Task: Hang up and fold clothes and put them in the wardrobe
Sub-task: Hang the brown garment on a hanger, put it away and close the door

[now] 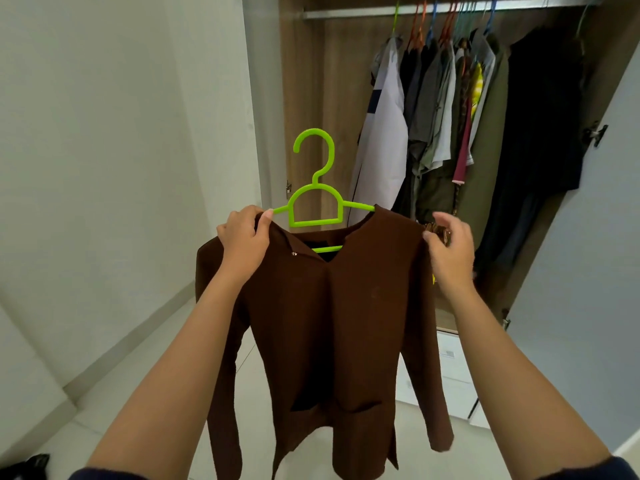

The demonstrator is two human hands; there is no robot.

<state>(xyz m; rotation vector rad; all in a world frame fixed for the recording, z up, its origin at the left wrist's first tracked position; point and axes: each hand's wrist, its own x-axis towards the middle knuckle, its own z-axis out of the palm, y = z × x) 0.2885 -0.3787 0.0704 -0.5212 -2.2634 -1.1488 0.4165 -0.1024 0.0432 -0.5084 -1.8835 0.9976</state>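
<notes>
A brown long-sleeved top (332,323) hangs on a bright green plastic hanger (317,188), held up in front of the open wardrobe. My left hand (244,240) grips the top's left shoulder together with the hanger's arm. My right hand (450,251) pinches the fabric at the right shoulder, where the hanger's end is hidden under the cloth. The hook stands upright and free, below and left of the wardrobe rail (433,11).
Several garments (450,116) hang on coloured hangers along the rail, from its middle to the right. The rail's left stretch is bare. The right wardrobe door (595,220) stands open. White drawers (450,372) sit below. A white wall is on the left.
</notes>
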